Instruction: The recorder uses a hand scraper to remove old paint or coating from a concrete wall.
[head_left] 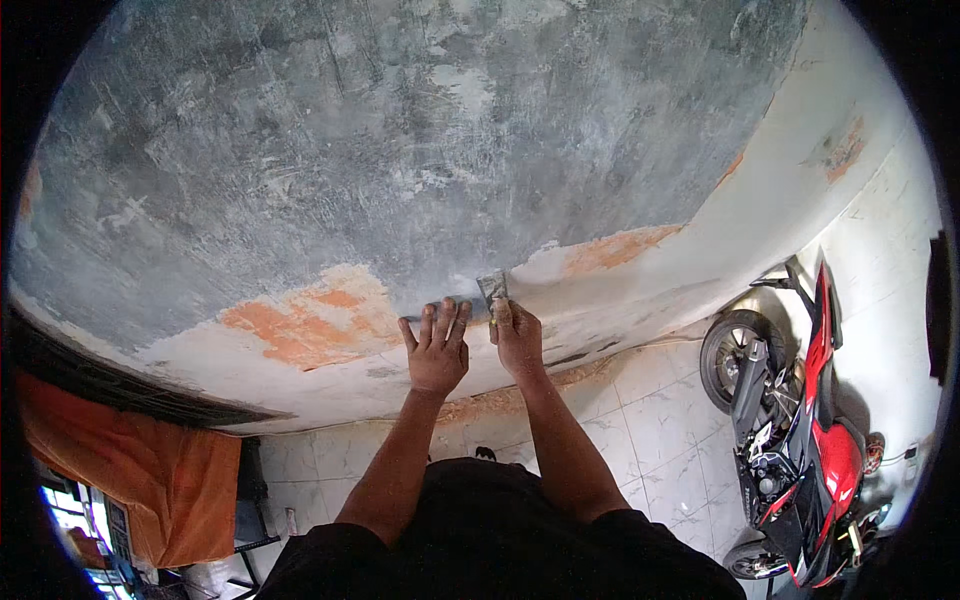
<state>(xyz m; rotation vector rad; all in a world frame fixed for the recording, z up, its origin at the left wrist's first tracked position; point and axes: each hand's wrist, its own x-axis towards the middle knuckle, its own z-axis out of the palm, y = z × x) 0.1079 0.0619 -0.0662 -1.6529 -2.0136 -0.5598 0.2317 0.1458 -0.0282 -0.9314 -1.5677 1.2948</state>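
In front of me rises a wall (420, 150), bare grey over most of its face, with white paint along its lower part. My right hand (518, 335) is closed round the handle of a scraper (493, 287). The scraper's flat metal blade points up and lies against the wall near the ragged edge between grey and white. Just left of it, my left hand (437, 350) rests on the wall with its fingers stretched out and holds nothing. An orange patch (300, 325) of exposed undercoat shows to the left of that hand.
A red and black motorcycle (800, 440) stands at the right by the side wall. At the lower left an orange cloth (140, 480) hangs over something. Pale tiles cover the floor (650, 440), and flaked debris (560, 385) lies along the wall's foot.
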